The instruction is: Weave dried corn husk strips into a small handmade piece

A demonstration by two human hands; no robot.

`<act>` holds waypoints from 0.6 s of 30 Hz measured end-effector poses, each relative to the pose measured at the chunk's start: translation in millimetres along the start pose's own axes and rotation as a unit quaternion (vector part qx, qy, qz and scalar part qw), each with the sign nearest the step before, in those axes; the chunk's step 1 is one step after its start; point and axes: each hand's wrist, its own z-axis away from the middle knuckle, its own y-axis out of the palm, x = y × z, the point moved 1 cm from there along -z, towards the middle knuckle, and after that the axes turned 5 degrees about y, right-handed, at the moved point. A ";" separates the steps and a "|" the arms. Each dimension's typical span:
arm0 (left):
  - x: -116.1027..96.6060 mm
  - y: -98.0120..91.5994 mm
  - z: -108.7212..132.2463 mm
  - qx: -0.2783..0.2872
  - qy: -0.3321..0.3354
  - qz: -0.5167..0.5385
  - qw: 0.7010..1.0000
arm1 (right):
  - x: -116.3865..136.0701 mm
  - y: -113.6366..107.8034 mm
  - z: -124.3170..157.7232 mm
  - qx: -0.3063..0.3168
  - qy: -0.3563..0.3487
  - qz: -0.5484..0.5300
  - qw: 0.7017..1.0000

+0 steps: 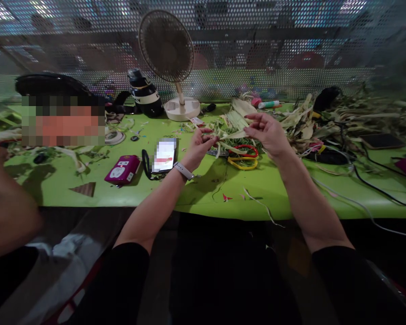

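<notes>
Well, I hold 1 husk strip [232, 134] just above the table [274, 189], stretched between both hands. My left hand [199, 146] is curled shut and pinches one end between thumb and fingers. My right hand [267, 133] pinches the other end with thumb and forefinger, its remaining fingers lifted and spread.

Just behind the strip lies a bundle [237, 118] of flat, pale strips laid side by side; I take that for the share already sorted. Right of it a tangled heap [301, 119] of husks spreads well along the table, and it looks unworked. It is far bigger than the bundle, so I judge that most of the work is left.

Below my hands 2 scissors [243, 158], with red and yellow handles, lie on the table, and neither hand touches them. Thin scraps lie along the near edge. A phone [164, 155] lies near my left wrist, a fan [171, 49] stands at the back, and another person's arm [6, 203] shows at the far left, well apart from my hands.
</notes>
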 end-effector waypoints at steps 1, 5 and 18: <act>0.6 0.3 -0.1 0.003 0.001 0.002 1.000 | -0.3 5.2 0.3 -0.009 0.011 -0.035 0.999; 0.3 3.3 0.9 0.010 -0.007 0.024 1.000 | -6.5 30.6 6.5 -0.004 0.094 -0.159 0.983; -7.9 9.5 13.6 0.229 -0.031 0.029 0.972 | 3.1 33.3 19.4 -0.017 -0.207 0.187 0.960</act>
